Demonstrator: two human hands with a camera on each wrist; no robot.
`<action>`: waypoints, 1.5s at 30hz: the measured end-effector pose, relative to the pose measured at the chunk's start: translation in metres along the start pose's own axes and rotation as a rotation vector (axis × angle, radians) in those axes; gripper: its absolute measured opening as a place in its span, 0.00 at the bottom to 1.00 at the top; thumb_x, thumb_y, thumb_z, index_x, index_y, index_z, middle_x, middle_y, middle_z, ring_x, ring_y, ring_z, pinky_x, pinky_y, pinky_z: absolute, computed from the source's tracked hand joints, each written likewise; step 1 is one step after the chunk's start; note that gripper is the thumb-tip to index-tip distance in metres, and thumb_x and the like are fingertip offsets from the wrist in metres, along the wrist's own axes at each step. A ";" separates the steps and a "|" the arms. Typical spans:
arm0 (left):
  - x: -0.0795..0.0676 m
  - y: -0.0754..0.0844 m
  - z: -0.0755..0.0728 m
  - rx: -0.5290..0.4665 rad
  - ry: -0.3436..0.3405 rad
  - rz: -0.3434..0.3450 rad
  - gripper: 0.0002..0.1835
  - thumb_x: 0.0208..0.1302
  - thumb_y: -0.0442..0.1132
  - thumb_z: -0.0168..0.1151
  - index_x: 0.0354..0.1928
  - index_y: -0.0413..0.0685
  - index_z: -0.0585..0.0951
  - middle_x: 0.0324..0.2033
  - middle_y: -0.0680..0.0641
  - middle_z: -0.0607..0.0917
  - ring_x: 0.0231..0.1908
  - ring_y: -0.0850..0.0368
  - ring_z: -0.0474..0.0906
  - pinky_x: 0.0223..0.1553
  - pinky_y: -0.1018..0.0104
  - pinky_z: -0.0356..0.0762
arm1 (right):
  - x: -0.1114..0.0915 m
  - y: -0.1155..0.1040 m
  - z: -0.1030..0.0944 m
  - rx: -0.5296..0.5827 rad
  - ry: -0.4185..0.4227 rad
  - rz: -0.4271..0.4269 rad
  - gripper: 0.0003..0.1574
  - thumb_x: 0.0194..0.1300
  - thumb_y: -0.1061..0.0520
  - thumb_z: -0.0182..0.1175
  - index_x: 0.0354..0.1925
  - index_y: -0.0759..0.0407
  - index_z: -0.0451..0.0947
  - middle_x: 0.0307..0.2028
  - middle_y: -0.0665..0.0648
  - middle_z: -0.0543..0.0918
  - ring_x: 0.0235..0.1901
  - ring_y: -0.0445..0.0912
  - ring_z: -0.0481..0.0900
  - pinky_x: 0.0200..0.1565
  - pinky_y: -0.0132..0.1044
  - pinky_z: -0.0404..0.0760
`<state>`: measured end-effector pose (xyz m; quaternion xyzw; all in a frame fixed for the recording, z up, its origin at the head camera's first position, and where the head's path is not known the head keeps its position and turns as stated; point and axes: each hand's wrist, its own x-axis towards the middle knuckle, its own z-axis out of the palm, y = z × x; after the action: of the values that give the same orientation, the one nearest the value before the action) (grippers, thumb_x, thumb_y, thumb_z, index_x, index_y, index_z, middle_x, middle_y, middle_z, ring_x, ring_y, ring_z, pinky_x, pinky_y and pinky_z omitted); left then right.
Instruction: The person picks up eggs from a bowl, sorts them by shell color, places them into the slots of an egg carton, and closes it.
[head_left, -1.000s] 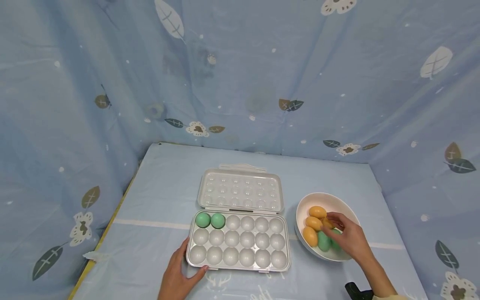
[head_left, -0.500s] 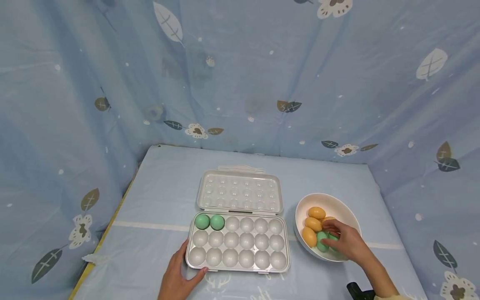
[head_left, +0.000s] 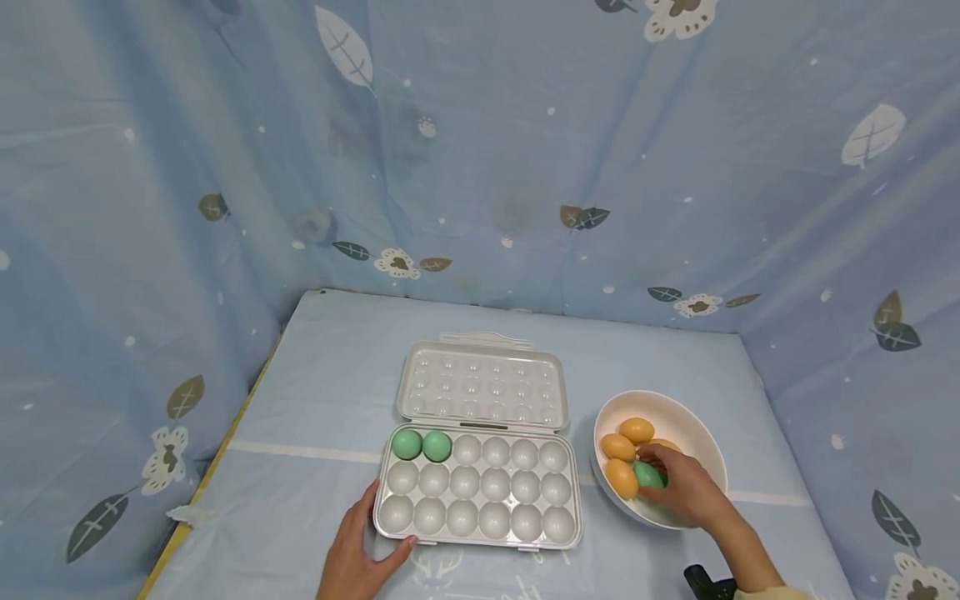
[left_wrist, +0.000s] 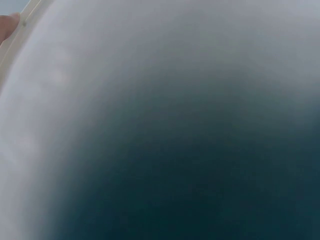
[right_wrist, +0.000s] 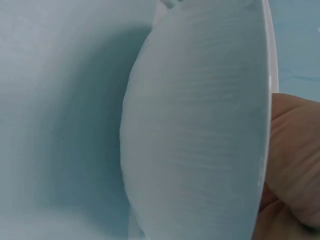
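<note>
An egg box with a hinged lid lies open, and two green eggs sit in its back-left cups. My left hand holds the box's front-left corner, fingers at the left side and thumb at the front edge. In the left wrist view a fingertip shows at a pale rim; the rest is blurred. To the right, my right hand reaches into a white bowl and pinches a green egg between thumb and fingers. Several yellow eggs lie beside it.
In the right wrist view the bowl's outer wall hides most of the hand. A blue patterned cloth hangs behind and at both sides of the table. A black object is by my right wrist.
My right hand has shifted down and left inside the bowl, and its fingers have closed around a green egg. The left hand and egg box stay where they were.
</note>
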<state>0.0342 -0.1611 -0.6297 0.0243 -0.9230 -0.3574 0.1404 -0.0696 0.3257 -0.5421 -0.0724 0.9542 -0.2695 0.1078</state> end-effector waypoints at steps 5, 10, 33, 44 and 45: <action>0.000 0.000 0.001 -0.005 0.003 0.005 0.60 0.41 0.53 0.87 0.77 0.51 0.66 0.58 0.44 0.81 0.57 0.52 0.78 0.58 0.89 0.57 | 0.001 -0.003 0.000 -0.047 0.014 -0.013 0.35 0.47 0.62 0.82 0.53 0.68 0.80 0.47 0.60 0.86 0.47 0.54 0.83 0.54 0.56 0.83; 0.000 -0.001 0.001 -0.017 0.011 0.016 0.60 0.40 0.51 0.88 0.77 0.50 0.66 0.58 0.44 0.81 0.57 0.52 0.78 0.59 0.90 0.56 | -0.001 -0.001 0.003 -0.074 0.043 -0.005 0.32 0.49 0.63 0.80 0.53 0.66 0.81 0.48 0.60 0.87 0.48 0.54 0.83 0.55 0.58 0.82; 0.000 0.000 0.001 -0.013 0.024 0.024 0.60 0.39 0.51 0.88 0.77 0.50 0.66 0.59 0.43 0.81 0.58 0.52 0.77 0.59 0.90 0.56 | -0.001 -0.015 -0.013 0.056 0.394 -0.124 0.33 0.54 0.69 0.76 0.58 0.67 0.77 0.55 0.67 0.82 0.55 0.67 0.82 0.53 0.54 0.82; 0.001 -0.001 0.002 -0.033 0.022 0.023 0.60 0.39 0.51 0.88 0.77 0.50 0.66 0.59 0.43 0.81 0.58 0.53 0.76 0.60 0.91 0.53 | 0.016 -0.039 -0.011 0.142 0.507 -0.257 0.37 0.49 0.74 0.77 0.58 0.67 0.78 0.55 0.64 0.81 0.54 0.60 0.82 0.56 0.12 0.68; 0.000 -0.002 0.002 -0.033 0.021 0.023 0.60 0.39 0.50 0.88 0.77 0.49 0.66 0.59 0.43 0.81 0.58 0.53 0.76 0.60 0.91 0.53 | 0.018 -0.042 -0.011 0.155 0.511 -0.259 0.36 0.49 0.74 0.77 0.58 0.67 0.78 0.55 0.64 0.81 0.54 0.60 0.81 0.56 0.12 0.68</action>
<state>0.0332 -0.1613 -0.6321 0.0154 -0.9157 -0.3706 0.1547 -0.0861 0.2918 -0.5140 -0.1151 0.9099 -0.3625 -0.1659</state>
